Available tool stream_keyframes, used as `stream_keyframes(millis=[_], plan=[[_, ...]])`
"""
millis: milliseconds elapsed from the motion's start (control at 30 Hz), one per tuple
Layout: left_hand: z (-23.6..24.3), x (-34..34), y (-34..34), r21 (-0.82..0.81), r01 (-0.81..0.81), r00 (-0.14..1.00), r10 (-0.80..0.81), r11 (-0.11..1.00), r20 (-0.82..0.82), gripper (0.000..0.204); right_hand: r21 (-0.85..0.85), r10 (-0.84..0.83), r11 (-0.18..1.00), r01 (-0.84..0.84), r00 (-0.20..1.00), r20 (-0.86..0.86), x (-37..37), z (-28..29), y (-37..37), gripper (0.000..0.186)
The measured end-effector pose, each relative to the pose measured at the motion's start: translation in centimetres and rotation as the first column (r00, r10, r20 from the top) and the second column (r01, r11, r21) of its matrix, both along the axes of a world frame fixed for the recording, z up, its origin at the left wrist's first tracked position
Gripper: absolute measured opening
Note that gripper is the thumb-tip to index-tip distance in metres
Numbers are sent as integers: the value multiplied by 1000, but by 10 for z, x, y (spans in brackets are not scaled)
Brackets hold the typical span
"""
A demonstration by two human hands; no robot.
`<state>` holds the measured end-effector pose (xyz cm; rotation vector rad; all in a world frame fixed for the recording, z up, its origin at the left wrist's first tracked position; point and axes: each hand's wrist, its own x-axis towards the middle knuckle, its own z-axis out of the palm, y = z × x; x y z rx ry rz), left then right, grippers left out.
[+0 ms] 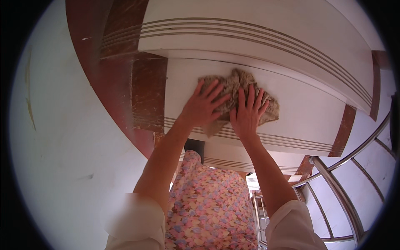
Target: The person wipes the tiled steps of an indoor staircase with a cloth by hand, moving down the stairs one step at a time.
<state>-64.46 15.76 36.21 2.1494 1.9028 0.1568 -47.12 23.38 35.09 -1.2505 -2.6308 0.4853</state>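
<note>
Both hands lie on a crumpled, brownish-grey cloth (266,107) spread on a white stair step (304,110) with grooved lines and reddish-brown end panels. My left hand (201,105) presses on the cloth's left part, its fingers spread. My right hand (248,111) rests on the middle and right part, fingers also apart and stretched out. Part of the cloth hangs below the hands toward the step's grooved edge; what is under the fingers is hidden.
Another step (258,25) rises beyond. A white wall (62,146) with a red curved border (96,71) runs along the left. A steel railing (346,196) curves at the right. Pink floral fabric (210,208) covers my lower body below.
</note>
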Motion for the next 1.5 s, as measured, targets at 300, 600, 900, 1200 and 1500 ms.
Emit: stream_keyframes(millis=[300, 600, 900, 1200, 1500], plan=[[-10, -67, -77, -45, -502, 861, 494, 864, -125, 66, -17, 120, 993, -120, 993, -10, -109, -3, -34, 60], [-23, 13, -127, -40, -847, 532, 839, 531, -120, 67, -41, 372, 923, -382, 916, -153, -85, -5, -89, 55], [-16, 130, -96, -217, -591, 803, 593, 777, -61, 65, -103, 342, 935, -339, 940, 13, 75, 3, -78, 51], [-23, 110, -101, -32, -311, 947, 312, 950, 79, 56, -235, 347, 921, -309, 928, 139, 87, 7, -71, 54], [1, -19, -61, -55, -269, 962, 265, 962, -69, 57, -113, 236, 965, -238, 971, -25, -36, 13, -29, 61]])
